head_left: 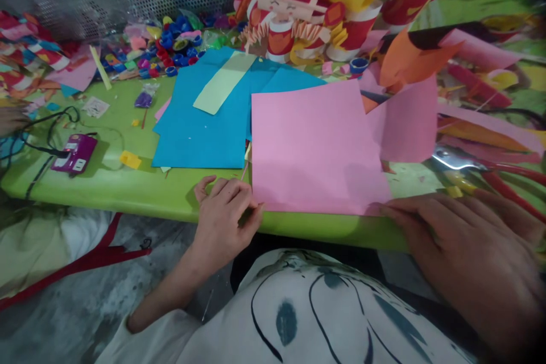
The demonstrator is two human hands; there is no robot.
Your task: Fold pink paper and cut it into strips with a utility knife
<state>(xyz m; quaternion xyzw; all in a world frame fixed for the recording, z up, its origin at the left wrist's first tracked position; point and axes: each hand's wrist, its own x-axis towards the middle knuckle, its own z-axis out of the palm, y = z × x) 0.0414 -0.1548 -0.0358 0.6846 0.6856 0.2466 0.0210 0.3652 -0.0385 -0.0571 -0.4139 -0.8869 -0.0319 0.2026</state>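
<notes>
A sheet of pink paper [315, 148] lies flat at the front edge of the green table, directly before me. My left hand [226, 213] pinches its near left corner between thumb and fingers. At the near right corner, my right hand [464, 256] grips the paper with thumb and forefinger. Blue paper sheets [205, 136] lie to the left of the pink sheet, with a pale green paper strip [224, 82] on top. Another pink piece, curled up [405, 119], stands against the sheet's right side.
Red-handled scissors [512, 173] lie at the right among coloured paper scraps. Several paper-and-cup figures [281, 17] stand at the back. A purple power socket [74, 153] with a black cable sits at left, near blue and red caps [174, 40]. Another person's hand [12, 119] shows at the far left.
</notes>
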